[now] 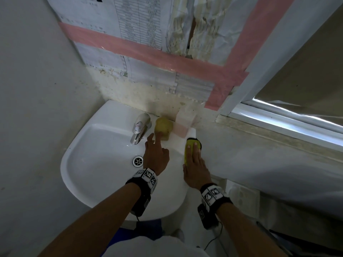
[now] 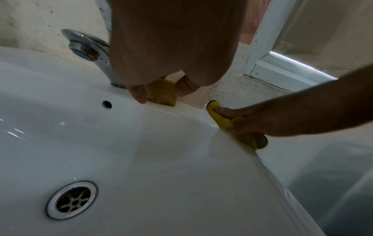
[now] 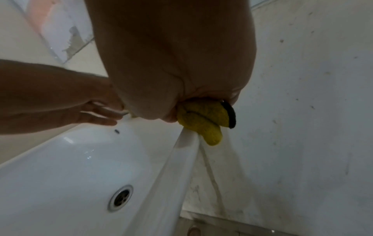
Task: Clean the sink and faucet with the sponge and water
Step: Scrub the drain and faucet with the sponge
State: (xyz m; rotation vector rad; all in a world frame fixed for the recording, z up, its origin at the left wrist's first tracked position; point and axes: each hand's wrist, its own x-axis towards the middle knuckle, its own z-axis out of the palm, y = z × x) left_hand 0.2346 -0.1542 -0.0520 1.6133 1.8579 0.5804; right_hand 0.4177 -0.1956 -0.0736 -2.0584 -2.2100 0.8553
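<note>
A white sink [image 1: 96, 145] hangs on the wall, with a chrome faucet [image 1: 139, 130] at its back and a drain [image 1: 137, 161] in the bowl. My right hand [image 1: 194, 148] holds a yellow sponge [image 1: 186, 155] with a black scrub edge. The sponge [image 3: 201, 123] is folded over the sink's right rim, pinched between fingers and thumb [image 2: 230, 127]. My left hand [image 1: 156, 154] lies with relaxed fingers on the back ledge to the right of the faucet [image 2: 88, 47]. Its fingertips [image 2: 139, 95] rest beside a dull yellow lump [image 1: 164, 127]. No water runs from the spout.
A pale pink and white block [image 1: 182, 125] stands on the sink's back right corner against the wall. A grey wall closes the left side. A plastic-covered surface [image 1: 259, 154] and a white window frame [image 1: 278, 117] lie to the right.
</note>
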